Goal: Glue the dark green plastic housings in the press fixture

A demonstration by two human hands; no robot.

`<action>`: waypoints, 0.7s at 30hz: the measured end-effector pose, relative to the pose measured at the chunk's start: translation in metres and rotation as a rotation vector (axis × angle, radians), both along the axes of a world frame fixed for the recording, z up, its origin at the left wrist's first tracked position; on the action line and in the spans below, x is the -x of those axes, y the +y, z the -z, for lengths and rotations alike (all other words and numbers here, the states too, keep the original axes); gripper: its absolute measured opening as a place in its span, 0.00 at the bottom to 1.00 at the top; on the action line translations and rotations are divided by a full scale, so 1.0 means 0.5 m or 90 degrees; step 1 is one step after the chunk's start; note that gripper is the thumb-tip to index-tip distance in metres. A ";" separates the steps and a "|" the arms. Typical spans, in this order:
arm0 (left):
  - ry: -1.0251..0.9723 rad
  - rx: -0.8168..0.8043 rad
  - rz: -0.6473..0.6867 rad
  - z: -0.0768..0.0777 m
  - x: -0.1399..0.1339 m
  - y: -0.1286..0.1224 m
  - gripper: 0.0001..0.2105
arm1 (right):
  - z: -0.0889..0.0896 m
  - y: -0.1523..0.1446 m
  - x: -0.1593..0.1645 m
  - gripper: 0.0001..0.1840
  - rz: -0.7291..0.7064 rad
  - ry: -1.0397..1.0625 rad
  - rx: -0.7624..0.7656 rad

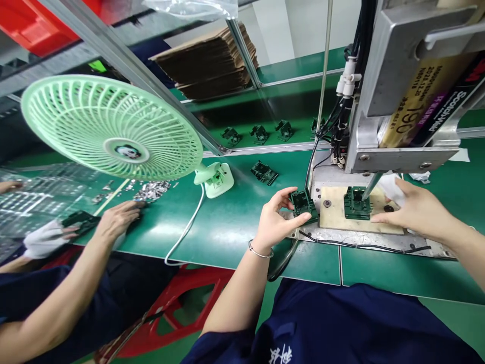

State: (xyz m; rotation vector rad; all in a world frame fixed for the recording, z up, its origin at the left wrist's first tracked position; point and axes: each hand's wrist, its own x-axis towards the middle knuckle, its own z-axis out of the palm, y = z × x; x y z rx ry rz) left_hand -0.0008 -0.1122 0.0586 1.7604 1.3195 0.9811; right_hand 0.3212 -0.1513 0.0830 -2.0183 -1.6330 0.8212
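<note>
My left hand (pixel 282 215) grips a dark green boxy electronic part (pixel 303 202) between thumb and fingers, at the left edge of the metal base. A similar green part (pixel 356 205) sits on the cream fixture plate (pixel 329 217), with the slanted nozzle tip (pixel 372 186) of the dispenser reaching down to it. My right hand (pixel 413 207) is closed on a white wipe (pixel 392 188) beside that part. Its thumb lies at the part's lower right corner; whether it presses on it I cannot tell. Another green part (pixel 263 172) lies on the table farther left.
Overhead hangs the metal dispenser holder (pixel 401 159) with a Scotch-Weld cartridge (pixel 424 106). A green fan (pixel 113 129) stands left, its white cable (pixel 189 222) crossing the table. Several similar parts (pixel 259 134) line the back. At far left a co-worker's hands (pixel 117 220) work near small metal pieces (pixel 151 191).
</note>
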 end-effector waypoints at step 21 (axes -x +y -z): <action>-0.132 0.481 0.218 -0.068 -0.150 0.013 0.36 | -0.028 -0.086 -0.027 0.27 -0.239 0.373 0.308</action>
